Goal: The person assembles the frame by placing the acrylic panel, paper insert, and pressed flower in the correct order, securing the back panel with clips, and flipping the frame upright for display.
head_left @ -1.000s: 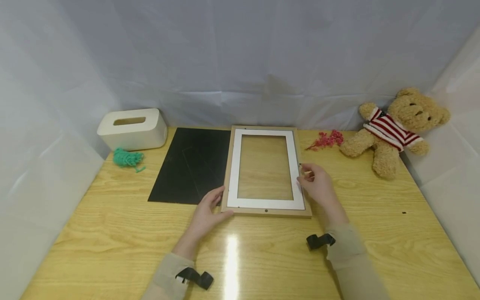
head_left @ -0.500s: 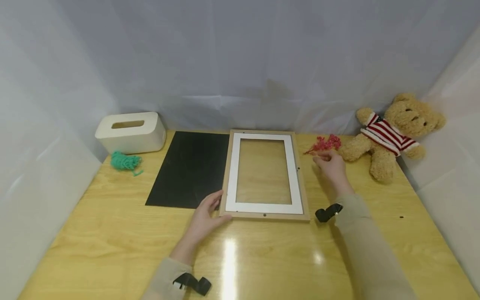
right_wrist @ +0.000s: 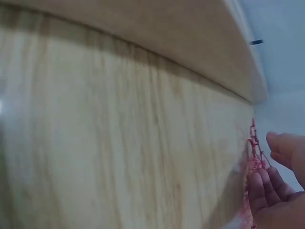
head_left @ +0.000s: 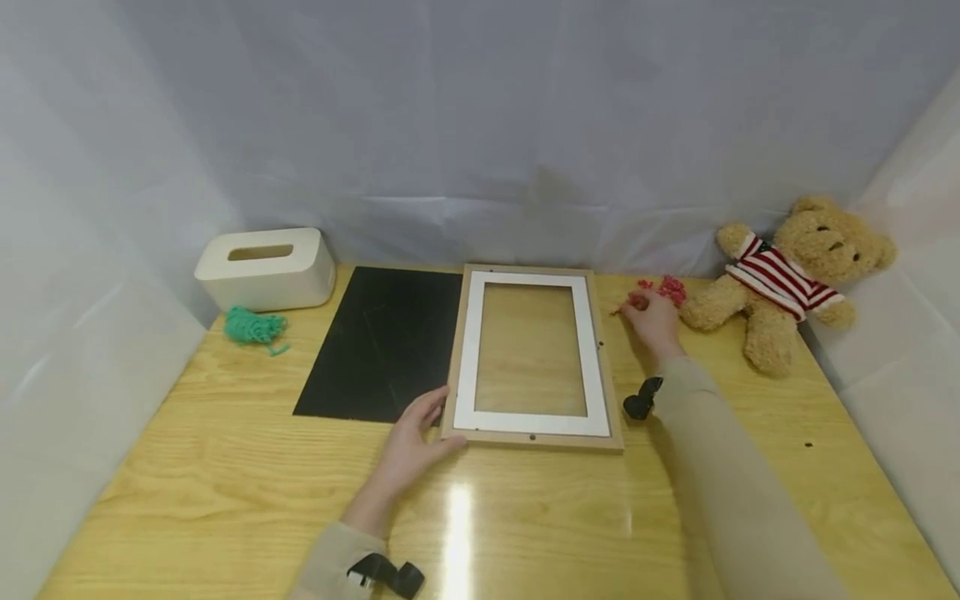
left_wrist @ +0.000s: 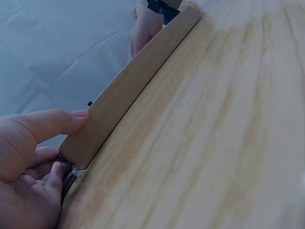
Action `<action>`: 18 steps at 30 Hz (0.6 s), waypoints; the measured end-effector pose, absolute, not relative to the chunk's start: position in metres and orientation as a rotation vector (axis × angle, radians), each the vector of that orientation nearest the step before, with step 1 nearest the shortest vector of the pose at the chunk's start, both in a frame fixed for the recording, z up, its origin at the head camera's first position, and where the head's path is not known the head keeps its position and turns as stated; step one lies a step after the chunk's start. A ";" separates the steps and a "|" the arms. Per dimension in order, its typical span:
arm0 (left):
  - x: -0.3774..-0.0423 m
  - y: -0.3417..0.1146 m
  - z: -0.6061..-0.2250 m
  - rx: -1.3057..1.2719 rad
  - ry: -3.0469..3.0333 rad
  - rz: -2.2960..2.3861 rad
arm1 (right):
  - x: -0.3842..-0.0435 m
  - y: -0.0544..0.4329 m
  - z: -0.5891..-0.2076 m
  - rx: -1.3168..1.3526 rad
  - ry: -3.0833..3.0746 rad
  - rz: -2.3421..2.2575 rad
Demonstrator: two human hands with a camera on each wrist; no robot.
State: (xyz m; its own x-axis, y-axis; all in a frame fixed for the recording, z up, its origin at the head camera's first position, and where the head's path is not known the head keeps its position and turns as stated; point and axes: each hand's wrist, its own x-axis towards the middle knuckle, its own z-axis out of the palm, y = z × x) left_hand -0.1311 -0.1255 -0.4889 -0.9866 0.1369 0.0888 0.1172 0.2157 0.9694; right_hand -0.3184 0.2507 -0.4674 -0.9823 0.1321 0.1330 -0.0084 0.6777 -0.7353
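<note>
A wooden picture frame (head_left: 532, 443) with a white mat lies flat in the middle of the table. My left hand (head_left: 408, 446) holds its near left corner, thumb on the near edge and fingers at the left side. In the left wrist view, the left hand (left_wrist: 33, 162) has its thumb against the wooden edge and the other fingers bent at the corner. Right of the frame, my right hand (head_left: 651, 323) is at the pink dried flower sprig (head_left: 672, 290). The right wrist view shows the right hand (right_wrist: 281, 186) with fingertips touching the sprig's stems (right_wrist: 255, 143) and the thumb apart.
A black backing board (head_left: 382, 350) lies against the frame's left side. Farther left are a white tissue box (head_left: 266, 279) and green yarn (head_left: 253, 325). A teddy bear (head_left: 787, 275) leans at the back right. A small dark piece (head_left: 808, 445) lies on the right.
My right hand has left the frame's right edge and moved away and to the right, reaching the pink sprig. The left hand has stayed at the frame's corner.
</note>
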 end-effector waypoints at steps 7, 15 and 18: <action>-0.132 -0.125 -0.489 0.252 2.452 1.926 | -0.322 0.248 -0.473 -0.038 -2.768 0.973; -0.131 -0.124 -0.488 0.233 2.447 1.935 | -0.320 0.248 -0.476 -0.007 -2.740 0.956; -0.131 -0.125 -0.488 0.225 2.452 1.928 | -0.318 0.248 -0.477 0.005 -2.732 0.977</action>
State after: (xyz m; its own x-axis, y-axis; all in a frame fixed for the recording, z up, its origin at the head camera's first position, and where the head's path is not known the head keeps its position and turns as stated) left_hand -0.1306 -0.1246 -0.4876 -0.9896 0.1214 0.0773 0.1038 0.2297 0.9677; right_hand -0.3185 0.2482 -0.4770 -0.9712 0.0769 0.2253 -0.0833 0.7767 -0.6244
